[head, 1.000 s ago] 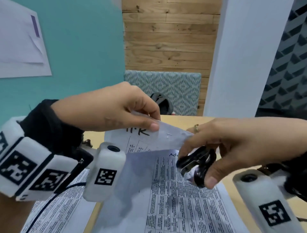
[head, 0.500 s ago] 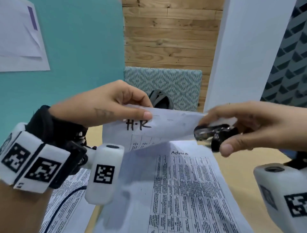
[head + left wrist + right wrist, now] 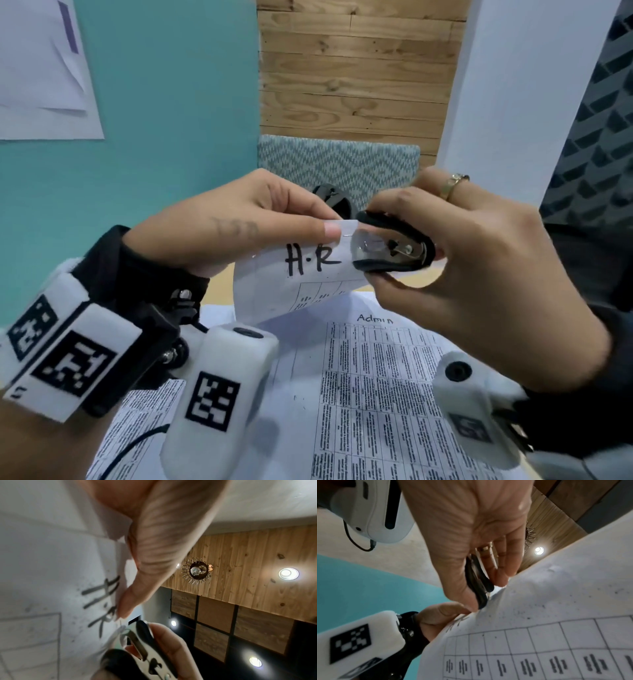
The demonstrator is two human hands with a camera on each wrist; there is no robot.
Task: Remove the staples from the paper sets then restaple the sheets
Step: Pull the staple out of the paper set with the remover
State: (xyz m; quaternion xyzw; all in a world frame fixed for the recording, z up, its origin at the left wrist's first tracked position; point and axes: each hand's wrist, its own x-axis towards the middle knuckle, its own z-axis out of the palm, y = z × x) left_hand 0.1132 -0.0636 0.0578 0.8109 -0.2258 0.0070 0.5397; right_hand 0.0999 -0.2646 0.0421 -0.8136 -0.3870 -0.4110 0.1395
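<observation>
My left hand (image 3: pixel 239 222) pinches the top edge of a paper set marked "H·R" (image 3: pixel 308 270) and holds it up above the table. A small staple (image 3: pixel 346 235) shows in the top edge beside my left thumb tip. My right hand (image 3: pixel 455 260) grips a black claw staple remover (image 3: pixel 394 246), its metal jaws set against the paper right beside the staple. In the left wrist view the remover (image 3: pixel 137 655) sits just below my thumb (image 3: pixel 163 547) on the sheet (image 3: pixel 51 574). The right wrist view shows the remover (image 3: pixel 477 582) squeezed between thumb and fingers at the paper (image 3: pixel 556 615) edge.
A printed sheet headed "Admin" (image 3: pixel 376 377) lies flat on the wooden table below my hands, with another printed sheet (image 3: pixel 137 421) at the lower left. A black object (image 3: pixel 334 200) stands behind the hands before a patterned chair back (image 3: pixel 342 164). A teal wall is on the left.
My right hand has brought the staple remover leftward and up along the paper's top edge to the staple by my left thumb. My left hand has raised the sheet.
</observation>
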